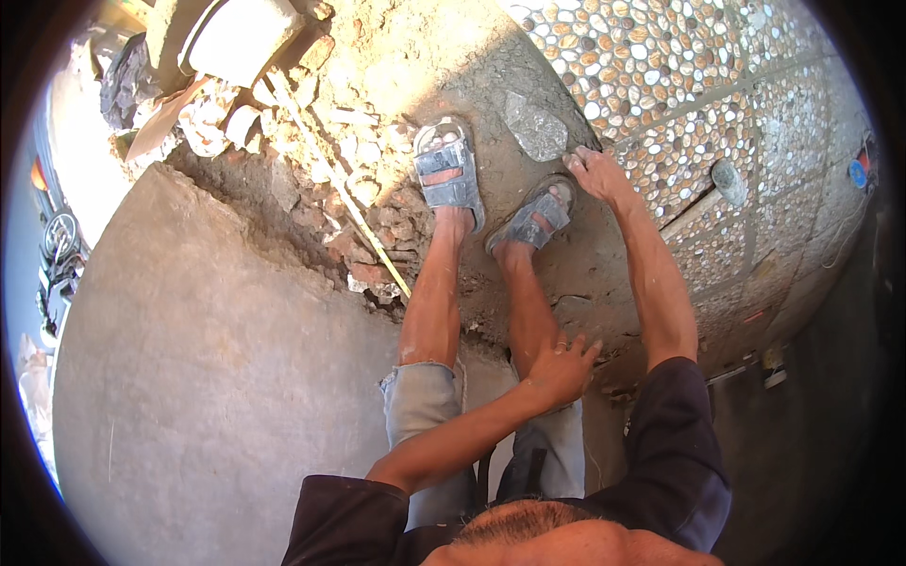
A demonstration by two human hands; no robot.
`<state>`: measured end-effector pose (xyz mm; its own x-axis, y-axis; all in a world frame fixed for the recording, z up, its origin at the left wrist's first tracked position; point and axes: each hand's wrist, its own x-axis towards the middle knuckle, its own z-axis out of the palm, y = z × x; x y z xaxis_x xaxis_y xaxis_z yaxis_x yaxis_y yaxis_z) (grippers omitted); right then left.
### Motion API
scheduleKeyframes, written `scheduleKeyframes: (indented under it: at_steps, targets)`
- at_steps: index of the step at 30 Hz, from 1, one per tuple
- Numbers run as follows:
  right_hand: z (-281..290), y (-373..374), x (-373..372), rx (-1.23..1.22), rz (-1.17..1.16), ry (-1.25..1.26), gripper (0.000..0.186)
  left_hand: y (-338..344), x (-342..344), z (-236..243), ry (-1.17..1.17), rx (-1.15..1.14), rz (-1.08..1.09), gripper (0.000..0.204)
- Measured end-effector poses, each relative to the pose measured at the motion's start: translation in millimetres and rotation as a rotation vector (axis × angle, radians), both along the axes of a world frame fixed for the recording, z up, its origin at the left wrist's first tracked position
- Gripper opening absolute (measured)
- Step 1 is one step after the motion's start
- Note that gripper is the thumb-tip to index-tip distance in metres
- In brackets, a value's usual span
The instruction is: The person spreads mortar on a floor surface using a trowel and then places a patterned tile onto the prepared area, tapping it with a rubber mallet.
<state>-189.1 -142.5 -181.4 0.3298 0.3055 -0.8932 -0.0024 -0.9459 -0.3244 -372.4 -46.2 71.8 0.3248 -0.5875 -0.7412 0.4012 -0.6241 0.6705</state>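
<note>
I stand bent over on a bed of grey mortar (491,85), my feet in grey sandals (448,170). My right hand (596,172) reaches down beside my right foot, its fingertips on the mortar at the edge of the pebble-patterned tiles (679,85). It holds nothing that I can see. A grey lump of stone (534,127) lies just left of that hand. My left hand (562,366) rests flat on my right knee with the fingers spread and empty.
A yellow string line (340,184) runs diagonally past my left foot over broken brick rubble (311,203). A smooth concrete slab (208,358) fills the left. A small grey stone (728,181) sits on the tiles. A pale block (241,33) lies at top left.
</note>
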Motion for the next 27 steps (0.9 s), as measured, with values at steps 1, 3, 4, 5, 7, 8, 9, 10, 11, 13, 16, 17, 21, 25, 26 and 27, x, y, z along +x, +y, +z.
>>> scheduleKeyframes:
  at_steps: [1,3,4,5,7,8,9,10,11,13,16,17,21,25,26,27]
  targets:
    - [-5.1,-4.2,-5.9,0.002,-0.035,-0.029,0.055,1.5,2.8,0.3,-0.006,-0.003,-0.004,0.063]
    - [-3.4,-0.8,-3.5,-0.035,-0.087,-0.021,0.057,2.8,6.0,1.5,-0.006,-0.009,-0.009,0.063]
    - [-8.2,3.4,-6.1,-0.009,-0.115,-0.08,0.053,3.2,6.2,1.6,-0.004,-0.009,0.001,0.063]
    - [-17.6,6.7,-9.2,0.017,-0.144,-0.138,0.049,3.8,6.1,1.5,-0.002,-0.011,0.012,0.063]
    - [-29.9,10.6,-9.4,0.063,-0.188,-0.216,0.045,3.7,5.8,2.6,0.025,-0.022,0.029,0.064]
    - [-35.9,11.3,-8.0,0.087,-0.203,-0.238,0.044,2.9,6.0,2.6,0.046,-0.031,0.035,0.064]
    - [-38.6,19.0,-1.3,0.119,-0.218,-0.267,0.044,4.0,8.8,-0.8,0.061,-0.032,0.044,0.064]
    - [-35.8,23.4,0.6,0.087,-0.21,-0.254,0.043,4.8,10.8,-1.0,0.058,-0.033,0.039,0.063]
    - [-30.2,25.9,0.8,0.055,-0.201,-0.241,0.043,5.4,12.2,0.7,0.055,-0.034,0.034,0.062]
    - [-23.4,39.3,10.3,-0.001,-0.191,-0.236,0.042,6.2,13.6,3.1,0.043,-0.042,0.034,0.061]
    - [-26.3,65.1,19.5,-0.043,-0.207,-0.27,0.04,7.9,11.9,6.3,0.022,-0.056,0.05,0.058]
    - [-23.9,69.4,11.8,-0.042,-0.228,-0.283,0.04,7.2,7.1,9.9,0.025,-0.06,0.055,0.056]
    - [-7.4,106.0,14.7,-0.117,-0.302,-0.295,0.037,10.0,21.5,0.8,0.187,-0.116,0.084,0.052]
    - [-5.0,122.8,14.8,-0.028,-0.331,-0.317,0.037,18.5,35.5,0.0,0.143,-0.134,-0.013,0.053]
    - [-6.4,124.0,14.1,0.02,-0.35,-0.338,0.037,18.5,34.6,-1.7,0.118,-0.125,-0.022,0.053]
    - [7.2,128.0,22.7,0.056,-0.388,-0.316,0.036,18.0,34.3,-2.8,0.097,-0.116,-0.025,0.054]
